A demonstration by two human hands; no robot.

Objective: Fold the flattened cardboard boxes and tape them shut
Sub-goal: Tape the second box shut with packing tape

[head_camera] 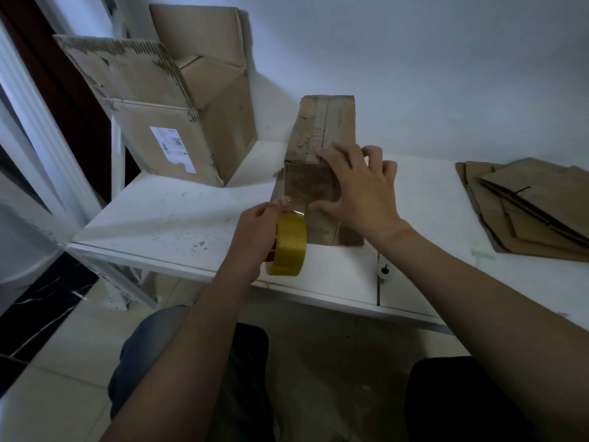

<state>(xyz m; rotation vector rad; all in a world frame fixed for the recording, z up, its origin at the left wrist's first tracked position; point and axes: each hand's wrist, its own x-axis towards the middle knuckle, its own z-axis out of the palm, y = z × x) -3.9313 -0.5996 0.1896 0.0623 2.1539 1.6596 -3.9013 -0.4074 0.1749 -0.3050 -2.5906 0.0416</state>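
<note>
White desk (178,218) scene: right hand (360,189) spread flat steadies small box (318,173) so left hand (255,231), gripping yellow tape roll (288,245), can stick tape end down.

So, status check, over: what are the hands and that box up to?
Left hand grips tape roll, strip pulled toward box. Right hand presses box steady on table. Nothing in the way; flat cardboard off to the right.

white label (172,149) on large box (178,138) — print unreadable
</note>
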